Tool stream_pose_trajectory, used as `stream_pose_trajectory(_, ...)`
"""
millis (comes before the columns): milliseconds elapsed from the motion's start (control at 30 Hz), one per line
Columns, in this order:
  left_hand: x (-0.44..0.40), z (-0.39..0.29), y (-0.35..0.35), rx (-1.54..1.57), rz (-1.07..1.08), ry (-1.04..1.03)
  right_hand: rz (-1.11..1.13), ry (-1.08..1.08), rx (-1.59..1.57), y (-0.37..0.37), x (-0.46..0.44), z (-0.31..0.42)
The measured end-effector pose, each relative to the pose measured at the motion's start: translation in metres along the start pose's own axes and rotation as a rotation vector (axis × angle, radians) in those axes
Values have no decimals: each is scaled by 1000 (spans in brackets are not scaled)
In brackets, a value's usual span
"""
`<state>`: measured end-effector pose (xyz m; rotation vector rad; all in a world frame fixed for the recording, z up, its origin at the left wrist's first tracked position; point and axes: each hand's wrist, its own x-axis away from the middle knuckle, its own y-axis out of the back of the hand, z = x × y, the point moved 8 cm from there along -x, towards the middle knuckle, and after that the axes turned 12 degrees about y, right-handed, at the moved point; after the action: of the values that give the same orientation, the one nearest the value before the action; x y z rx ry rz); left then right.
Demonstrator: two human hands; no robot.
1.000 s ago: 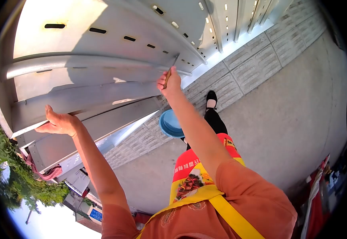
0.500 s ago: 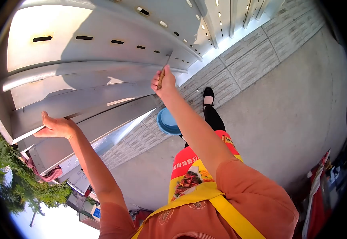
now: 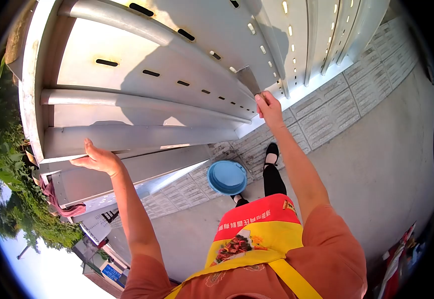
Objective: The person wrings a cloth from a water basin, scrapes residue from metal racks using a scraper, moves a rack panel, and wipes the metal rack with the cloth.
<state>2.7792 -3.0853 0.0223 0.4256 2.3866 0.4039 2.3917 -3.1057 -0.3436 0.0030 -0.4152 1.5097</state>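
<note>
My right hand is closed around the handle of a flat-bladed scraper. The blade lies against the slotted grey metal panel, near a raised tubular rib. At the panel's lower left lip is my left hand, its thumb raised along the face and its fingers together at the edge, taking hold of it. Part of the grip is hidden behind the metal. Long slots with brownish marks run in rows between the ribs.
A light blue basin stands on the paving near my feet. Another metal piece lies below the panel, with a reddish cloth hanging at its left end. Green plants grow at the far left.
My right hand has moved right with the scraper, whose blade now shows more broadly against the panel. My left hand keeps to the lip. The view has shifted, and the basin shows fully.
</note>
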Motion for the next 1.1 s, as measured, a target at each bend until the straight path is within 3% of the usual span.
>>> stream_pose_trajectory(167, 2, 8, 1, 17, -27, 6, -20, -11, -109, 7, 12, 6)
stream_pose_trajectory(267, 3, 3, 0, -25, -11, 27, -7, -120, -20, 9, 2, -17)
stream_pose_trajectory(367, 0, 9, 1, 39, 0, 21, 63, 11, -40, 1, -12, 2)
stream_pose_trajectory(567, 0, 6, 3, -85, -52, -58, 73, -25, -24, 8, -22, -17)
stream_pose_trajectory(700, 0, 12, 2, -44, -15, -34, 26, 99, 51, 10, -26, -5)
stream_pose_trajectory(833, -3, 16, 3, -31, -19, -45, 35, -47, 83, 18, -24, -46)
stream_pose_trajectory(967, 2, 20, 2, 78, -13, 103, 150, 306, 71, -34, -63, 42)
stream_pose_trajectory(1033, 5, 17, -3, 145, -40, 165, 102, 242, 75, -17, -63, 15)
stream_pose_trajectory(1100, -1, 15, 4, 33, -50, 51, 74, 106, 43, -8, -43, -6)
